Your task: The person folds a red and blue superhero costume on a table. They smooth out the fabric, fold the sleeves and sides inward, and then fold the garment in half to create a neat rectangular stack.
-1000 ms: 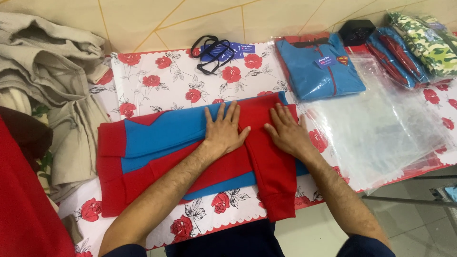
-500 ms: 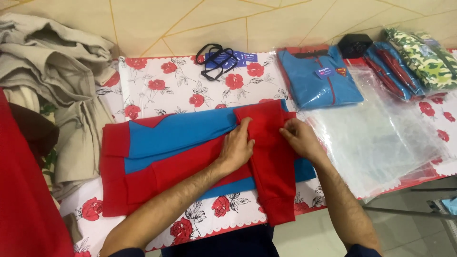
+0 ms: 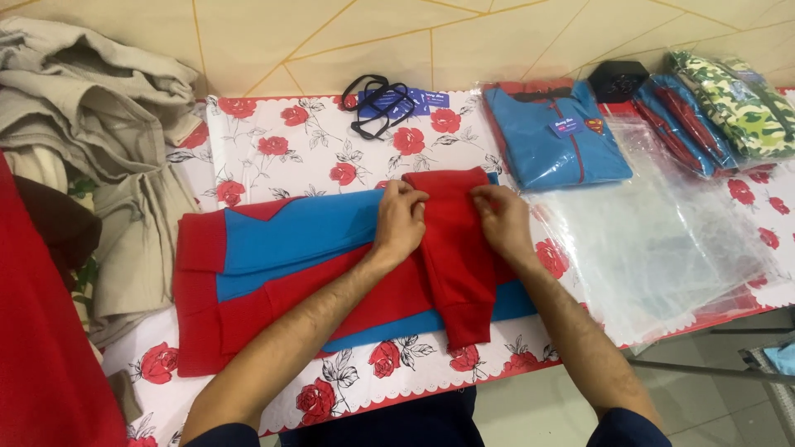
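1. A heap of beige garments [image 3: 99, 141] lies at the bench's left end, near the red and blue garment [image 3: 290, 273]; a sweep that way could snag it.
2. Left hand [image 3: 399, 222], fingers pinched on the red sleeve [image 3: 451, 257] folded across mid-bench; loosening could let the fold spring open.
3. Right hand [image 3: 503, 222], fingers pinching the same sleeve; uneven pulling might skew the crease.
4. Clear plastic bags [image 3: 662, 240] lie just beside; a dragged cuff could shift them.

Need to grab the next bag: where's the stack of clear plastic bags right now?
In the head view, the clear plastic bags lie on the table's right side, just right of the red and blue garment and below the bagged blue garment.
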